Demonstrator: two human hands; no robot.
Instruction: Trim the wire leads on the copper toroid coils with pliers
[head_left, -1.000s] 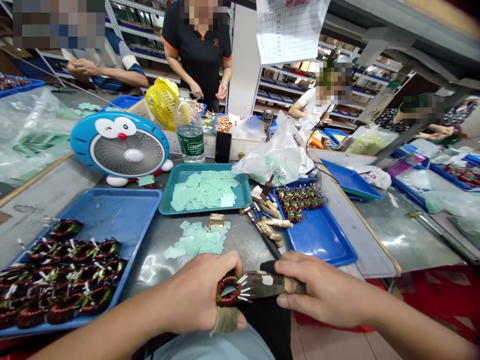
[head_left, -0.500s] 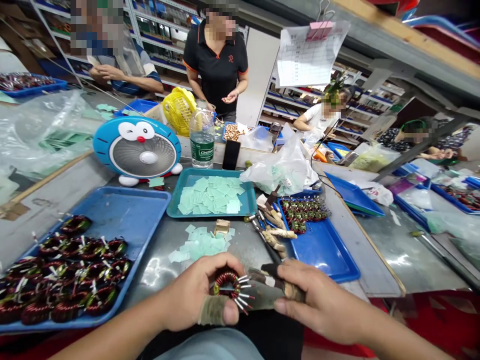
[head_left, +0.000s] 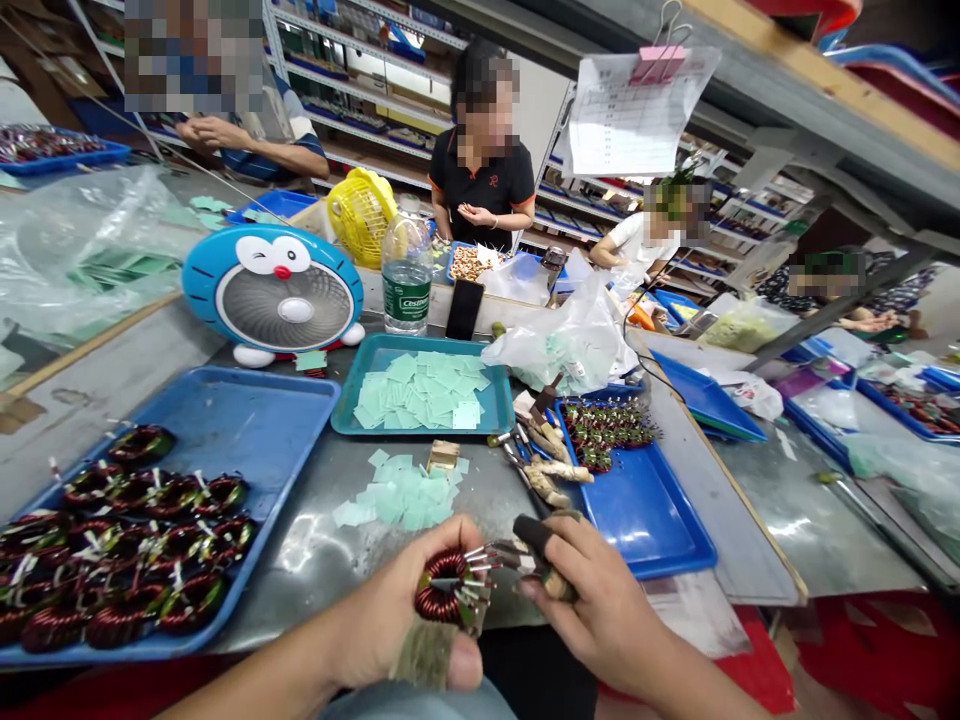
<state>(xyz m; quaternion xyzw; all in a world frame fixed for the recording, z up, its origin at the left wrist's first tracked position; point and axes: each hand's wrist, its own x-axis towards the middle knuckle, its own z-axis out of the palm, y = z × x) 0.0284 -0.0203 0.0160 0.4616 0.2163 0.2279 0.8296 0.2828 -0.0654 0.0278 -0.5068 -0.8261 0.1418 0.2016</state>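
My left hand (head_left: 390,620) grips a copper-wound toroid coil (head_left: 442,588), whose several bright metal leads point to the right. A strip of cloth wraps my left thumb (head_left: 429,650). My right hand (head_left: 600,600) is shut on a pair of pliers (head_left: 547,560) with wrapped, black-tipped handles. The pliers' jaws (head_left: 499,555) reach in among the coil's leads, though my fingers partly hide the exact contact. Beyond both hands lie loose pale green paper squares (head_left: 397,495) on the metal bench (head_left: 300,560).
Nearby are a blue tray of finished coils (head_left: 292,410), a teal tray of green squares (head_left: 352,400), and a blue tray of small coils (head_left: 660,530). Hand tools (head_left: 547,470) lie beside it. A fan (head_left: 274,295), bottle (head_left: 406,270) and co-workers stand beyond.
The coil has turned, and both hands have drawn closer together, bringing the pliers in among its leads. My head view has shifted slightly, and the co-worker in black appears farther back.
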